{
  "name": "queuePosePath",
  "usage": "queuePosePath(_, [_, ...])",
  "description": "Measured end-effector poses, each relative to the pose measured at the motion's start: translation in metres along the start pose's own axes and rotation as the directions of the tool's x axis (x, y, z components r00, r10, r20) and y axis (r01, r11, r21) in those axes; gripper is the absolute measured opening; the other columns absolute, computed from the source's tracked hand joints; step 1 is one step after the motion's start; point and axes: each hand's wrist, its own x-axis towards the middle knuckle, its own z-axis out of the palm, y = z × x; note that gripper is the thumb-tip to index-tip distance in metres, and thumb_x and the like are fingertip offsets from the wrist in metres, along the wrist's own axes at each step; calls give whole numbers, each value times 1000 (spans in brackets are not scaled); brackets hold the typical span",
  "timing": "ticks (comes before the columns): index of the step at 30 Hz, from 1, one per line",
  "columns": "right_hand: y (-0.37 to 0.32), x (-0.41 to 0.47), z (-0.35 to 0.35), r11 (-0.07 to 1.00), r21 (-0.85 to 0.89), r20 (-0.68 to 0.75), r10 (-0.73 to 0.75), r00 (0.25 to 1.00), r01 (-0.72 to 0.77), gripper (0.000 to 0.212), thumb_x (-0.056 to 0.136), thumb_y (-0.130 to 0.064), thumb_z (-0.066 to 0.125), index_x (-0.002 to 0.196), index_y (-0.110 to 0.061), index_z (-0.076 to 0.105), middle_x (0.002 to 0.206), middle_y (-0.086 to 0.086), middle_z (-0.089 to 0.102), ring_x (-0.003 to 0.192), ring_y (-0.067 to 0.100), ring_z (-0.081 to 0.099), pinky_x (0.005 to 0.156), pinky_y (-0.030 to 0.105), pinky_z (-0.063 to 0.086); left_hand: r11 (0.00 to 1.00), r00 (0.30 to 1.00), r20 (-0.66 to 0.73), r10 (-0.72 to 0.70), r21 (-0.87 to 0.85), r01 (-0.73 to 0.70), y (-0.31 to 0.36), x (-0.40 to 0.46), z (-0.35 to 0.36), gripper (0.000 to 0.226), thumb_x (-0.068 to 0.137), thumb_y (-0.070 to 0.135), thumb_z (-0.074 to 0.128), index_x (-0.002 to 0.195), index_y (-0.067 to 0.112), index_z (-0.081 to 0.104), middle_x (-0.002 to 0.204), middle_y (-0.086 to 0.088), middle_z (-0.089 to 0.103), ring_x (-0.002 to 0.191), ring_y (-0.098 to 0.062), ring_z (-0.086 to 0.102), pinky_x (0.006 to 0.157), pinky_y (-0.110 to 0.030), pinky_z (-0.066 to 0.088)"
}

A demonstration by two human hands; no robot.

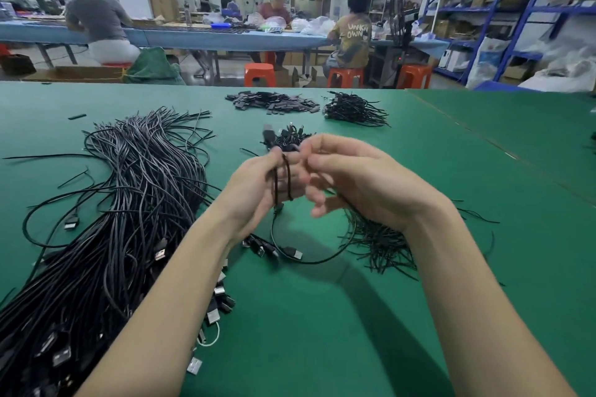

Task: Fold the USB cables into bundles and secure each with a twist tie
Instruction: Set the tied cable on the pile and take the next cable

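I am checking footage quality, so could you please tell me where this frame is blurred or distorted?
Head view: the right hand has motion-blurred fingers; the left hand, gripping the cable, is sharper; wide-angle distortion bends the shelving; the arms cast soft shadows on the table.

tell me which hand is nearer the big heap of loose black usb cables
Left. The left hand is just right of the big heap of loose black USB cables; the right hand is farther right.

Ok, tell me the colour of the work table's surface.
Green, on the table in the head view.
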Motion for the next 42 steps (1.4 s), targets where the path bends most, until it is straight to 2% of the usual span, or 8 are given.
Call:
queuePosePath(6, [43,-10,-16,937,-69,276,347,896,-342,21,104,2,41,102,-16,52,82,8,50,69,16,49,72,38,61,900,991,100,90,-435,-38,15,-6,-11,55,108,30,26,117,0,70,132,-19,63,122,-35,62,90,-35,57])
queuePosePath(11, [58,-4,-39,901,213,-12,389,921,-378,27,99,2,47,97,-23,58,74,-1,51,46,1,29,33,9,25,946,990,117,77,-324,-35,18,-9,-17,53,106,32,31,108,7,77,126,-16,68,109,-30,70,77,-29,58])
queuePosePath(18, [52,3,-44,505,859,-145,390,909,-80,19,88,5,45,95,-12,50,83,15,62,42,4,42,29,12,33,998,981,188,-45,61,34,12,-4,-13,53,109,33,23,113,2,66,117,-20,71,105,-35,71,79,-32,60])
queuePosePath(22, [22,13,-21,925,380,-461,216,861,-29,19,101,0,42,103,-12,56,88,9,65,43,4,41,32,12,26,962,969,176,-174,242,129,-3,0,1,53,110,31,23,110,0,66,108,-19,74,102,-32,72,82,-31,60])
queuePosePath(26, [5,9,9,983,-184,-358,-75,931,8,24,103,-1,46,98,-16,64,79,2,60,48,4,46,42,14,34,991,1000,-10,-29,128,30,-9,6,13,53,109,24,30,81,6,72,72,-6,74,63,-14,70,58,-20,55])
queuePosePath(31, [17,3,17,951,-296,-32,88,996,-93,17,102,5,47,100,-3,61,88,8,61,64,16,55,58,23,52,953,990,-136,-49,-303,5,2,8,-1,52,109,29,24,103,3,68,102,-12,76,94,-22,73,84,-30,57])
queuePosePath(37, [39,9,-2,951,-213,-205,181,962,-224,26,98,4,51,84,-11,67,101,11,76,101,19,72,99,39,55,912,986,-149,-71,-410,4,3,5,9,40,109,29,29,74,18,43,54,8,27,50,-11,35,57,-24,36])
queuePosePath(42, [44,9,-19,978,101,-272,201,941,-180,30,104,-29,55,125,-10,64,120,15,72,92,24,71,78,35,60,909,995,8,-96,-407,91,-5,5,11,41,109,31,28,71,21,37,59,8,12,46,-9,26,48,-20,36])
